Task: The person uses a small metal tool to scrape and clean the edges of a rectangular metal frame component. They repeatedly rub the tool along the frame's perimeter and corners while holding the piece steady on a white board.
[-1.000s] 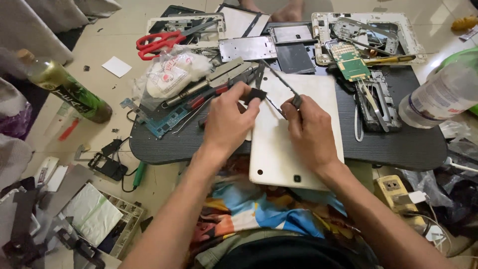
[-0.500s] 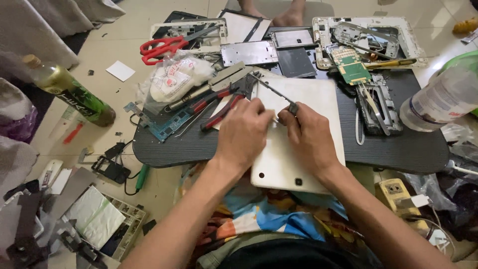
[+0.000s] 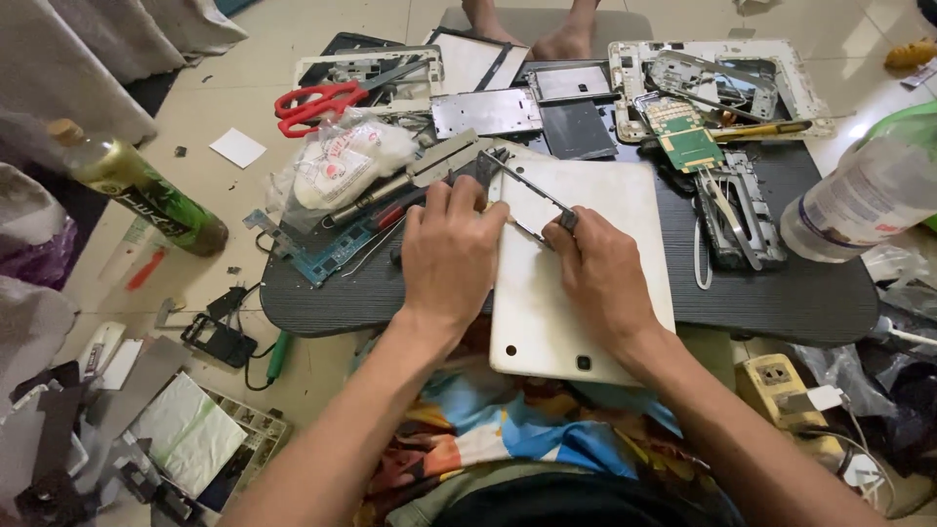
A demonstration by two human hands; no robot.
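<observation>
A white tablet back cover is laid face down at the centre of the frame, its far part on a dark oval table and its near edge hanging over the lap. The left hand is laid on the cover's left edge, palm down, with the fingers curled and pressed onto the upper left corner. The right hand is set on the middle of the cover, and its fingertips are closed on the near end of a thin dark metal frame strip. The strip is held slanted, running from the right fingertips up and left to the top of the left hand; whether the left fingers also pinch it cannot be made out, since that end is hidden behind them.

Just left of the left hand, a blue circuit board and a red-handled screwdriver are seen on the table. Above them a crumpled white plastic bag is placed, and red scissors are found in the upper left. A green circuit board is located in the upper right, near a yellow-handled tool. A clear plastic bottle is laid at the right edge, and a green spray can is lying on the floor at the left.
</observation>
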